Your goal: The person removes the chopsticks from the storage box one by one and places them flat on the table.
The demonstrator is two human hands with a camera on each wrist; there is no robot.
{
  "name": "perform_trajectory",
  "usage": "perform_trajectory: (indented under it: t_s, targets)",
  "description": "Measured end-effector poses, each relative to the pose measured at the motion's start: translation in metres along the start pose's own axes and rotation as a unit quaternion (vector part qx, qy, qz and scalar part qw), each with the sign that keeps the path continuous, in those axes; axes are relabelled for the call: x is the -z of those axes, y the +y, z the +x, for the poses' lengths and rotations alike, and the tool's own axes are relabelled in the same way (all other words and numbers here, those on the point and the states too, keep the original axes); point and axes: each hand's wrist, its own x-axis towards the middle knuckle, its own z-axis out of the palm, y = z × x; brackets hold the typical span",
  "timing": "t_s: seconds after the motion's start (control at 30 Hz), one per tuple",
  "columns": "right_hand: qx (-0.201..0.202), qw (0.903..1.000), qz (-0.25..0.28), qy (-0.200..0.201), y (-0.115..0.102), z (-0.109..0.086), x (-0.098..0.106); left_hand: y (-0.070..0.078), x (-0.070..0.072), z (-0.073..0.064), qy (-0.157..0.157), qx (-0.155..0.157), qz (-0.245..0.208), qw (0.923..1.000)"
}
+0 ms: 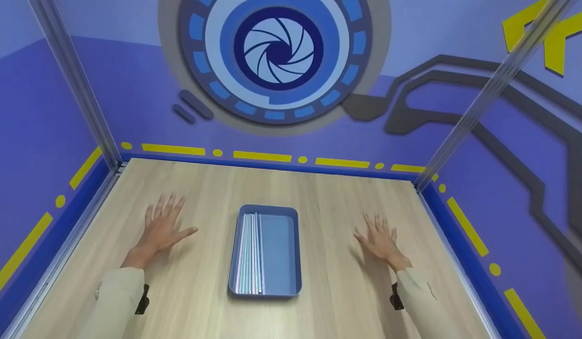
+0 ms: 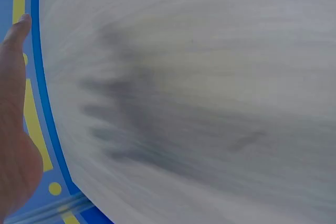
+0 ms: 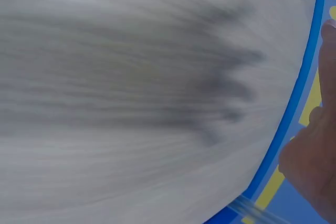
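In the head view a blue rectangular tray (image 1: 279, 254) sits on the wooden table between the two hands. Several thin, straight, pale sticks (image 1: 251, 254), perhaps drinking straws, lie lengthwise along its left side; bare tray floor shows on the right. To the left of the tray, my left hand (image 1: 160, 230) hovers over the table with fingers spread and nothing in it. My right hand (image 1: 379, 239) is on the other side, fingers also extended and empty. Each wrist view shows part of the left hand (image 2: 16, 145) or right hand (image 3: 315, 156) and a hand-shaped shadow on the tabletop.
The pale wood table (image 1: 338, 292) is bordered by blue-purple walls with yellow dashes. Metal posts rise at the back left corner (image 1: 83, 89) and back right corner (image 1: 474, 108). Light sleeves cover both forearms, with a black device (image 1: 142, 300) at the left wrist and another (image 1: 396, 296) at the right.
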Motion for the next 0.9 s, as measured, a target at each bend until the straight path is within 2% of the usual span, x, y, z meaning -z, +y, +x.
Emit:
perform_trajectory:
  t_s: [0.17,0.3,0.4,0.5,0.63,0.7,0.8,0.9]
  targets:
    - [0.022,0.9988,0.043,-0.004,-0.01,-0.007,-0.011,0.026,-0.017,-0.008,-0.009,-0.016,-0.075,0.997]
    - [0.022,0.9967,0.074,-0.026,-0.02,-0.01,-0.019,0.045,-0.034,-0.013,-0.06,0.001,-0.147,0.9873]
    - [0.026,0.9966,0.074,-0.028,-0.027,-0.01,-0.024,0.057,-0.045,-0.016,-0.101,0.024,-0.203,0.9736]
    - [0.035,0.9961,0.074,-0.032,-0.034,-0.008,-0.027,0.068,-0.055,-0.018,-0.135,0.04,-0.262,0.9549]
    - [0.049,0.9946,0.083,-0.039,-0.044,-0.004,-0.027,0.08,-0.066,-0.019,-0.166,0.041,-0.324,0.9303]
    - [0.055,0.9936,0.091,-0.038,-0.048,-0.002,-0.027,0.083,-0.071,-0.018,-0.177,0.032,-0.346,0.9209]
    - [0.07,0.9912,0.108,-0.03,-0.056,0.001,-0.026,0.087,-0.078,-0.018,-0.178,0.021,-0.375,0.9093]
    - [0.087,0.9888,0.118,-0.029,-0.063,0.002,-0.027,0.089,-0.084,-0.018,-0.169,0.031,-0.389,0.9049]
